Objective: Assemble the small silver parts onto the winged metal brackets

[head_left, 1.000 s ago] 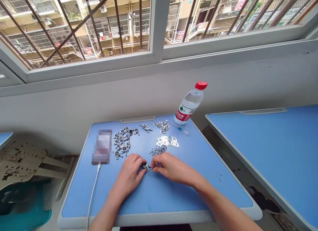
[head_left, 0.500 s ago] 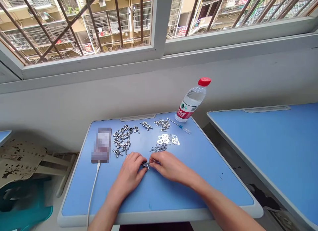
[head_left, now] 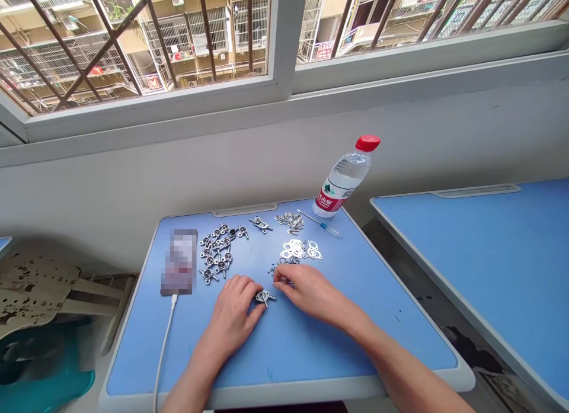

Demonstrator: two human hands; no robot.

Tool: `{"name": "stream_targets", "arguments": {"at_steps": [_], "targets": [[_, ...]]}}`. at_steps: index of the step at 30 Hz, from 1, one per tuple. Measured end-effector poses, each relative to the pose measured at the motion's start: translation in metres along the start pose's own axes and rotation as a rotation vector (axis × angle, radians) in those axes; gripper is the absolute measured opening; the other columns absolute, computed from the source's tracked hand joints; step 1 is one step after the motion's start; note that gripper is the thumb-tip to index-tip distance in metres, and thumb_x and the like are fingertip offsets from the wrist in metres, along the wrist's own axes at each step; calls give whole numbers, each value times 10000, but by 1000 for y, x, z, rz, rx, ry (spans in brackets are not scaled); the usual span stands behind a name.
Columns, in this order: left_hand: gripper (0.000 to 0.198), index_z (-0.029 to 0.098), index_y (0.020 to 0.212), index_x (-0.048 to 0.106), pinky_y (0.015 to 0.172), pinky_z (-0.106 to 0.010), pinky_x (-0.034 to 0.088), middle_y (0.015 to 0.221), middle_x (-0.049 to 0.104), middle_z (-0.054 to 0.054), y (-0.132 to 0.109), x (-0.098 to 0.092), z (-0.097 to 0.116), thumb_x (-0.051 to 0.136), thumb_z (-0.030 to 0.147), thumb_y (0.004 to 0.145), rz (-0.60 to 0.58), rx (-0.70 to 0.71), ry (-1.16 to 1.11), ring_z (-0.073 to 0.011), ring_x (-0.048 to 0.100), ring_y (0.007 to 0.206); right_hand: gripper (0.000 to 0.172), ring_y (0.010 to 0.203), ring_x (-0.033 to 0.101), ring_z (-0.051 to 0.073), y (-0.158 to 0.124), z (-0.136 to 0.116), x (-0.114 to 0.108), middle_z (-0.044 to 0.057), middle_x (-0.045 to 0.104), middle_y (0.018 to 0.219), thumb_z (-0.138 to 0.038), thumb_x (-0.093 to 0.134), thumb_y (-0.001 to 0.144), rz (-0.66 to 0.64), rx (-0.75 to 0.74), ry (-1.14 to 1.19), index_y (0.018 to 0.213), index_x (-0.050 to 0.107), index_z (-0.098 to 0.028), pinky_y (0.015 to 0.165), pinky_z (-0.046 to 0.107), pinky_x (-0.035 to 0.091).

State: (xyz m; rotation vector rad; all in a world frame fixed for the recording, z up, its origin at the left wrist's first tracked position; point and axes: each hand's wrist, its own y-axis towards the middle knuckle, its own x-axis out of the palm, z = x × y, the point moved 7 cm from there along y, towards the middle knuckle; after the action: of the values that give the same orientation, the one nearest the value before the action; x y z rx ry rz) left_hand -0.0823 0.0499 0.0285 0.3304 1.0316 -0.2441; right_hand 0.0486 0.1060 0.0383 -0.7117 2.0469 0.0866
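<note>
My left hand point(head_left: 235, 311) rests on the blue desk point(head_left: 311, 336) with its fingers curled, pinching a small metal fitting point(head_left: 264, 296) at its left end. My right hand point(head_left: 306, 287) has its fingertips pressed together over a heap of small metal washers point(head_left: 276, 267), just right of and beyond the fitting; what they pinch is too small to make out. Behind the hands lie a cluster of assembled metal fittings point(head_left: 217, 253), a group of flat metal plates point(head_left: 300, 250) and a pile of small screws point(head_left: 289, 221).
A phone point(head_left: 178, 262) on a white cable point(head_left: 162, 351) lies at the desk's left. A red-capped water bottle point(head_left: 344, 177) stands at the back right, with a small screwdriver point(head_left: 320, 224) beside it. A second blue desk point(head_left: 489, 259) stands right; a teal stool point(head_left: 40, 371) stands left.
My right hand has let go of the fitting and moved back and right to the washer heap. My left hand stays on the fitting. The camera has tilted slightly.
</note>
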Motion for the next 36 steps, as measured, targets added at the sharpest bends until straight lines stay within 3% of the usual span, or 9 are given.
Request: {"name": "stream_targets", "arguments": {"at_steps": [4, 16, 36], "targets": [[151, 207, 1010, 565, 777, -358, 473, 980, 630, -41, 2, 0, 0, 606, 142, 880, 0, 4, 2, -228, 564, 906, 142, 759, 626, 193, -1, 1, 4, 25, 706, 799, -125, 553, 851, -82, -24, -76, 790, 650, -209, 597, 268, 312], [171, 197, 998, 533, 738, -358, 484, 964, 618, -45, 0, 4, -4, 570, 89, 869, 27, -17, -41, -222, 561, 867, 187, 758, 638, 182, -2, -7, 15, 30, 706, 831, -66, 516, 858, -159, -37, -84, 812, 656, -180, 600, 262, 304], [161, 201, 1012, 520, 698, -350, 466, 927, 620, -44, 1, 2, -2, 514, 86, 899, 51, -10, -101, -218, 561, 813, 131, 674, 645, 184, -5, 3, 29, 26, 690, 799, -118, 536, 902, -141, -65, -114, 832, 623, -186, 562, 272, 307]]}}
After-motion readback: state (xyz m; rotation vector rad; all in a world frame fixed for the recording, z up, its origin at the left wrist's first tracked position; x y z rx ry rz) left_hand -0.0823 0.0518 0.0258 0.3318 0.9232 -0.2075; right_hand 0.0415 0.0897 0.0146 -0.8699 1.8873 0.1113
